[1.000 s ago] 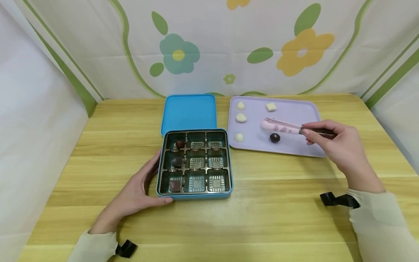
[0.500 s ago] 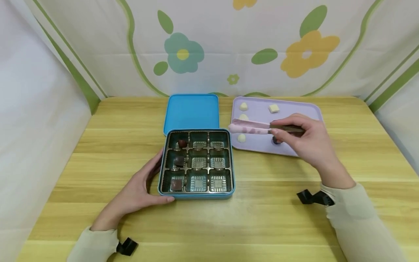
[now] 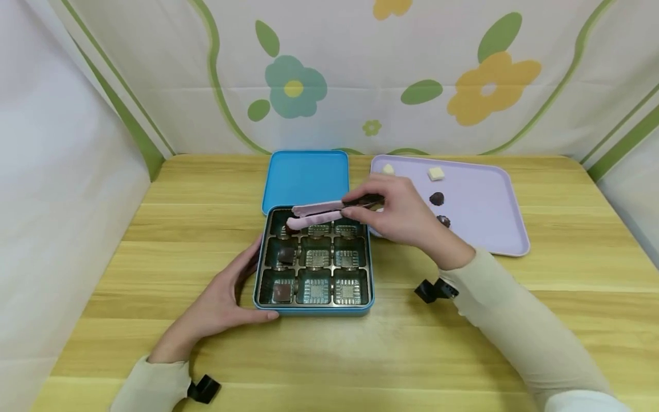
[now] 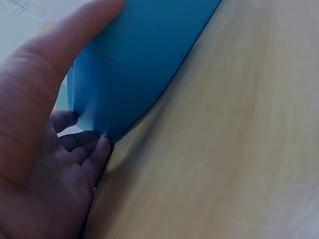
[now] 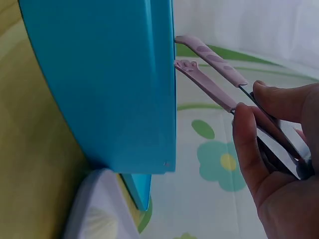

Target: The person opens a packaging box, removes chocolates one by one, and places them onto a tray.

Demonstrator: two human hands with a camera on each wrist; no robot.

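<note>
In the head view my left hand (image 3: 218,300) holds the left front corner of a blue tin (image 3: 321,311). Its thumb lies along the tin's front side, fingers against the left side. A divided tray (image 3: 316,260) inside the tin bears dark chocolates in its left column: a square piece (image 3: 281,293) in front, another (image 3: 286,255) in the middle, a reddish-brown one (image 3: 291,230) at the back. My right hand (image 3: 399,212) pinches pink-tipped tongs (image 3: 316,220). Their tips stand apart over the back left compartment, partly covering that chocolate; whether they touch it I cannot tell.
Behind the tin lies its blue lid (image 3: 308,177). A lilac tray (image 3: 489,212) at the right back bears white pieces, one square (image 3: 436,174), and two dark chocolates (image 3: 436,198). My right hand hides part of it. A patterned cloth (image 3: 360,86) hangs behind the wooden table (image 3: 401,355).
My right hand has carried the tongs leftward from above the lilac tray to over the tin. Both dark chocolates on that tray now show. My left hand keeps its hold on the tin.
</note>
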